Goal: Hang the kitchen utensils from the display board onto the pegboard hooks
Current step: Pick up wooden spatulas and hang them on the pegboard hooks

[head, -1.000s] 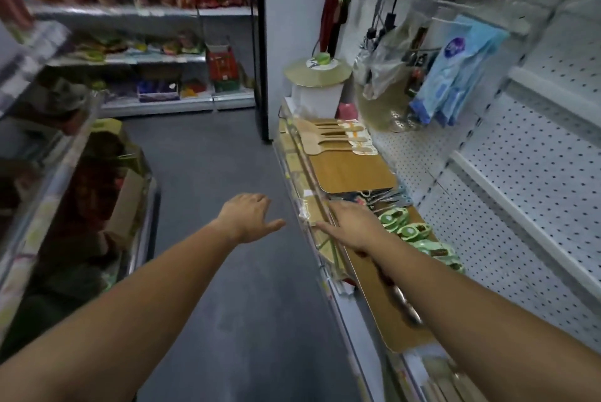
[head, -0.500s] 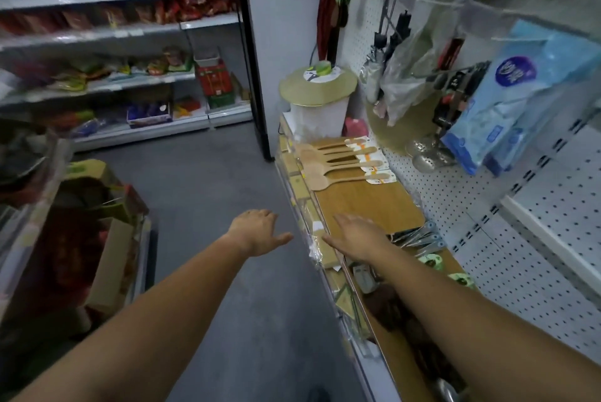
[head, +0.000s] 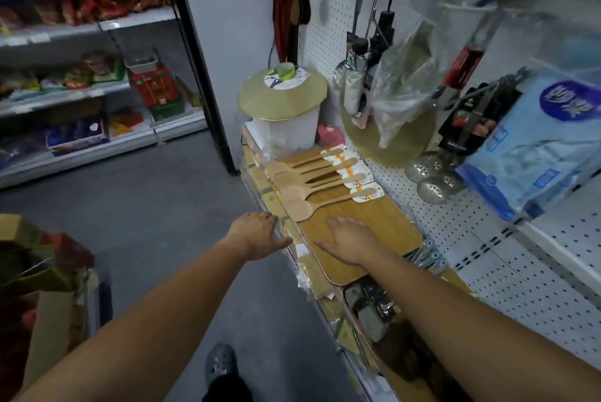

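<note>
Far left, white store shelves [head: 97, 24] carry blurred red and green packets above a grey floor [head: 156, 206]. The left hand [head: 257, 234] hovers at the aisle edge of the display shelf, its fingers straight and slightly apart, holding nothing. Beyond it stands a white bin with a round gold lid [head: 283, 102]. Nearer, a row of pale wooden spatulas [head: 312, 185] lies side by side, broad blades toward the aisle and handles pointing right, each handle end in a white and orange card tag. They rest on the far end of a rectangular bamboo display board [head: 387, 222]. The right hand [head: 349, 244] is spread palm down over that board with its fingers apart and gripping nothing. I cannot tell whether it touches the board. On the right rises the white pegboard [head: 520, 274], where perforated metal skimmers [head: 434, 178] and a blue plastic pack [head: 536, 154] hang.
</note>
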A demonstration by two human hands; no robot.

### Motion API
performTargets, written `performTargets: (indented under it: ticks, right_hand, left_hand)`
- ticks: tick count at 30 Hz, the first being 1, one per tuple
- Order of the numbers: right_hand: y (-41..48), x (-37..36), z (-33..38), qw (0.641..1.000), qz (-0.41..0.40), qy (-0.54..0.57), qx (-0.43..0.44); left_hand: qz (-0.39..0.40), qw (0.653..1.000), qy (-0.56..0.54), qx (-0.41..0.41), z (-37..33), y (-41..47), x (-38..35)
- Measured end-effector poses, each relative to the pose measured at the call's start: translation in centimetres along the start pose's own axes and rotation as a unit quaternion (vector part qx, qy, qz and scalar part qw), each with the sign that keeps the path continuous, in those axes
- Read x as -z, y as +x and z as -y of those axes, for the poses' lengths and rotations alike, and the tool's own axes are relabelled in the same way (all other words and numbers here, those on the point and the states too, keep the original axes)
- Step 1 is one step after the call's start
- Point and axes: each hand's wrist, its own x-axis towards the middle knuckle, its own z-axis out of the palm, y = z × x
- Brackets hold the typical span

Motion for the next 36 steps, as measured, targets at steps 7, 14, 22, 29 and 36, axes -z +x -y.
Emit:
performTargets:
  ticks: [7, 14, 22, 29, 36]
  right_hand:
    - [8.3, -0.9, 5.0, 0.994, 0.031, 0.034, -0.096]
    - [13.7, -3.7, 9.6, 0.977, 0.04, 0.124, -0.167]
    - [15.8, -8.2, 5.0, 0.937, 0.061, 0.19, -0.286]
    - [21.9, -10.3, 1.0, 0.894, 0.043, 0.249, -0.37]
    - [29.3, -11.3, -3.4, 0.863, 0.02, 0.265, -0.429]
  left_hand:
    - [0.025, 0.996, -0.013, -0.09, 9.4, 8.5, -1.4]
    - [0.09, 0.98, 0.033, -0.177, 14.0, 14.7, -3.7]
    - [0.101, 0.95, 0.086, -0.283, 12.0, 22.8, -5.6]
    - [0.056, 0.954, 0.08, -0.284, 10.1, 31.9, -7.2]
    - [0.059, 0.943, 0.065, -0.321, 5.9, 41.7, -8.6]
